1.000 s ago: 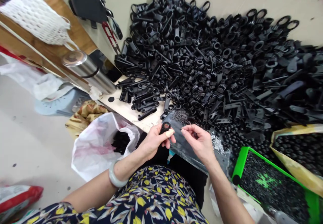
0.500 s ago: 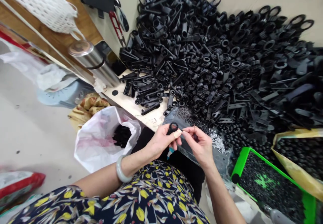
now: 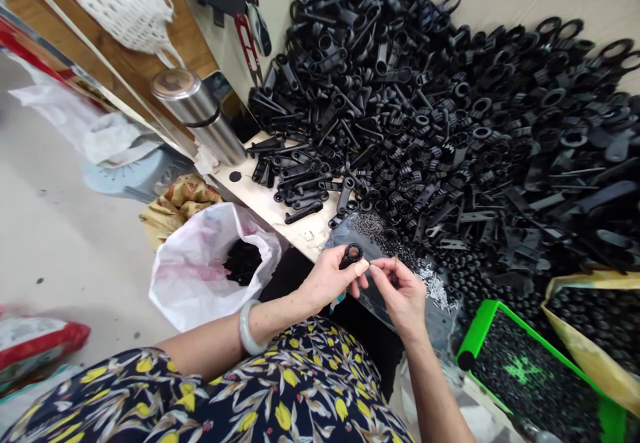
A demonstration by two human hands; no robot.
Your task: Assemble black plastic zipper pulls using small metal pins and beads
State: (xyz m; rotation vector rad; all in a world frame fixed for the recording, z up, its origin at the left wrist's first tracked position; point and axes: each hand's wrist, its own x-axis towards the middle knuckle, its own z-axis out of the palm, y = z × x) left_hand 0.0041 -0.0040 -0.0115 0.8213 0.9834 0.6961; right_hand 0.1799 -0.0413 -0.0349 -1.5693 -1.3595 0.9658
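Between the thumb and fingers of my left hand [image 3: 327, 282] is a black plastic ring part [image 3: 353, 252], its round opening facing up. My right hand [image 3: 404, 296] is closed in a pinch close beside the left thumb tip. Whatever it pinches is too small to make out. Both hands are over a dark grey sheet [image 3: 430, 326] at the table's near edge. Small silver pins [image 3: 436, 288] lie just right of my right hand. Beneath my left hand shows a bit of something turquoise [image 3: 337, 302], mostly hidden.
A large heap of black plastic parts [image 3: 400, 116] covers the table's back and right. A steel flask [image 3: 213, 130] stands at the left. Below the edge is a white bag [image 3: 187, 276] with black pieces inside. A green tray [image 3: 483, 330] of small black bits sits right, beside a yellow sack [image 3: 590, 343].
The whole view has shifted slightly, so most things appear a little farther right. My hands stay together at the ring part, with almost the same grip.
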